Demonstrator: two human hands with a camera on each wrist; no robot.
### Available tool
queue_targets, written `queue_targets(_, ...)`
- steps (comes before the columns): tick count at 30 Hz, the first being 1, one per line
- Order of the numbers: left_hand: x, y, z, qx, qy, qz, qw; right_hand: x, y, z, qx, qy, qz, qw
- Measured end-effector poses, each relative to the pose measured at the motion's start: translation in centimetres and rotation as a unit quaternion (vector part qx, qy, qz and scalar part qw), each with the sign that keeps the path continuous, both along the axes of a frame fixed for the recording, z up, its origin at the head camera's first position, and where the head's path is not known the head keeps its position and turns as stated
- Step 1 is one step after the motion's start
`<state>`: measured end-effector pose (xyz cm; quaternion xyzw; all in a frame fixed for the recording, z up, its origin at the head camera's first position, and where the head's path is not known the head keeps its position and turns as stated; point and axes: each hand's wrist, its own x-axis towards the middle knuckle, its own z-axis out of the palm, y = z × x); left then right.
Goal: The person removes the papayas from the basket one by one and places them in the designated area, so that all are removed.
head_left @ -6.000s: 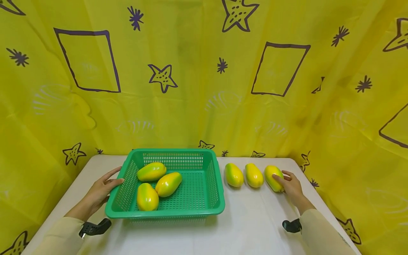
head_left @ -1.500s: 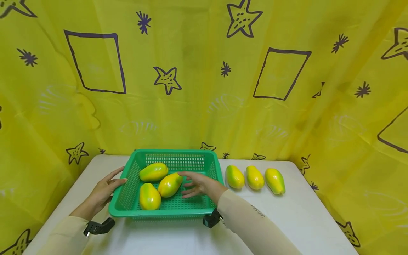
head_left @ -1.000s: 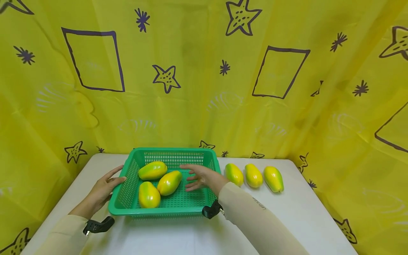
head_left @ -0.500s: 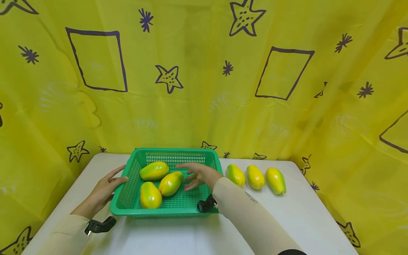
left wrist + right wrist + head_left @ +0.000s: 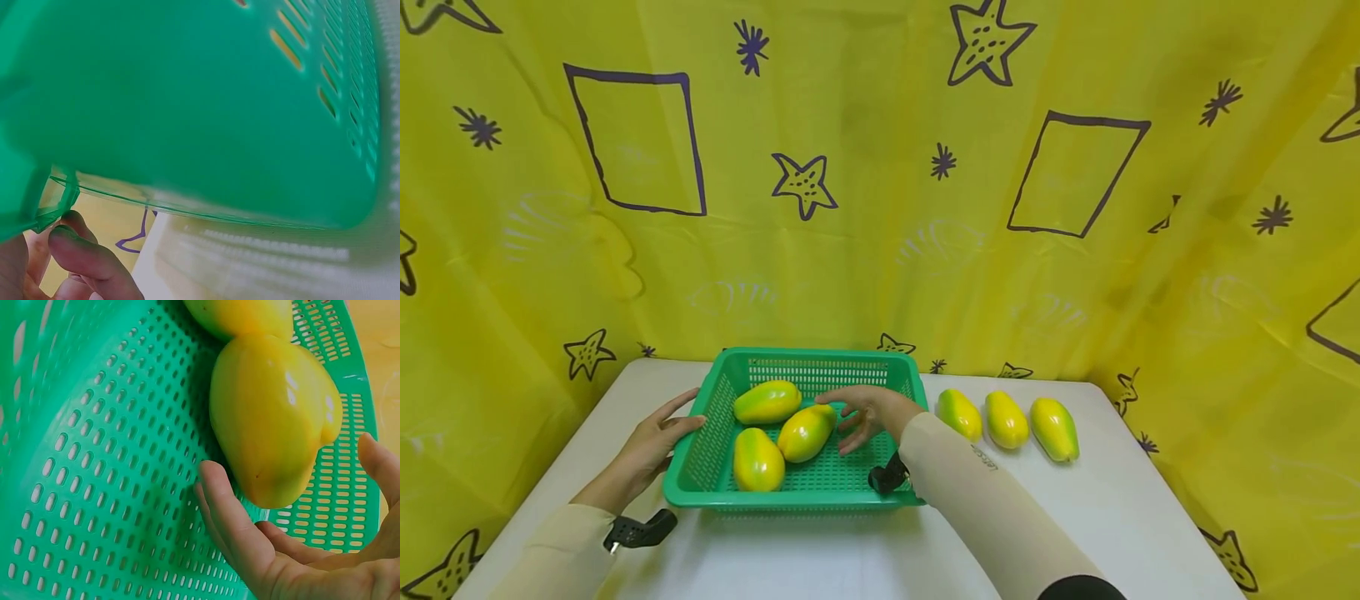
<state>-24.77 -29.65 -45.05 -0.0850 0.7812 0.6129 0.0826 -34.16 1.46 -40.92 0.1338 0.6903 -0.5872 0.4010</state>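
A green perforated plastic basket (image 5: 797,499) stands on the table with 3 glossy yellow-green papayas inside: one at the back (image 5: 767,402), one in the middle (image 5: 807,433), one in front (image 5: 758,462). My left hand (image 5: 647,446) grips the basket's left rim, thumb on top; in the left wrist view its fingers (image 5: 94,259) curl under the rim. Over the basket's right half hangs my right hand (image 5: 872,411), fingers spread and holding nothing. The right wrist view shows its fingertips close beside the narrow end of the middle papaya (image 5: 265,425), thumb apart on the other side.
On the white table (image 5: 805,558), right of the basket, 3 more papayas lie in a row: left (image 5: 959,415), middle (image 5: 1007,420) and right (image 5: 1055,429). A yellow patterned curtain (image 5: 865,275) hangs behind and around the table.
My right hand has left the rightmost papaya on the table and moved left over the basket, lately closer to the middle papaya there. My left hand stays at the rim.
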Motion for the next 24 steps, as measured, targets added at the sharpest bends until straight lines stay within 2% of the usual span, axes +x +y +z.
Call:
queue_targets(14,0.0,-0.1,0.0,-0.011,0.0,-0.004,0.9999,-0.5,-1.1,-0.9,0.017,0.003,0.01,0.9998)
queue_targets(24,-0.1,0.0,-0.1,-0.014,0.0,-0.001,0.9999,-0.4,-1.9,-1.5,0.035,0.03,0.016,0.9988)
